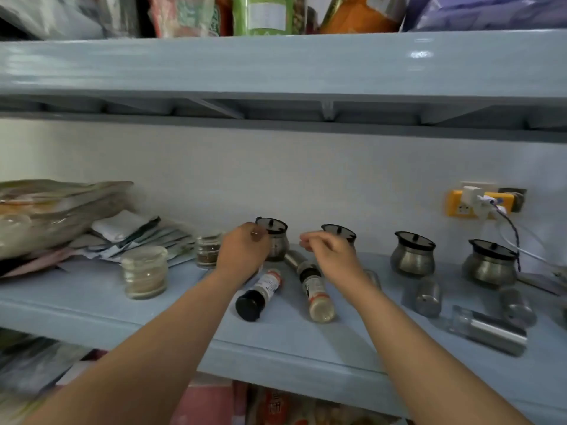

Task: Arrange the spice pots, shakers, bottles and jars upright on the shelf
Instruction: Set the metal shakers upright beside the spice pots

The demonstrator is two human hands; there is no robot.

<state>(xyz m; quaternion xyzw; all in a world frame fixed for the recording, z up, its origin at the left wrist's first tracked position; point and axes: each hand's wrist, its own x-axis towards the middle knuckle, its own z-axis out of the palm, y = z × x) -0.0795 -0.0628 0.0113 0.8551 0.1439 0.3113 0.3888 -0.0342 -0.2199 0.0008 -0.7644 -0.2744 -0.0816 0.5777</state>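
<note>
By the leftmost black-lidded steel pot, left hand is curled, can't tell if gripping. Right hand hangs loose, empty, just right of it. In front of the pot a black-capped clear spice bottle lies toppled on the pale-blue shelf. A forearm nudge prob. rolls it off.

Far left: stack of clear plastic bags with pale contents, lying flat. Just right of it, loose flat packets and papers, fanned out. Far right on the white wall: yellow socket strip with a white plug adapter in it, and a braided cable hanging down from it. Upper shelf: green packet, orange bag, purple bag. Near, low down: pink packaging, possibly food packs, too blurred to read.
</note>
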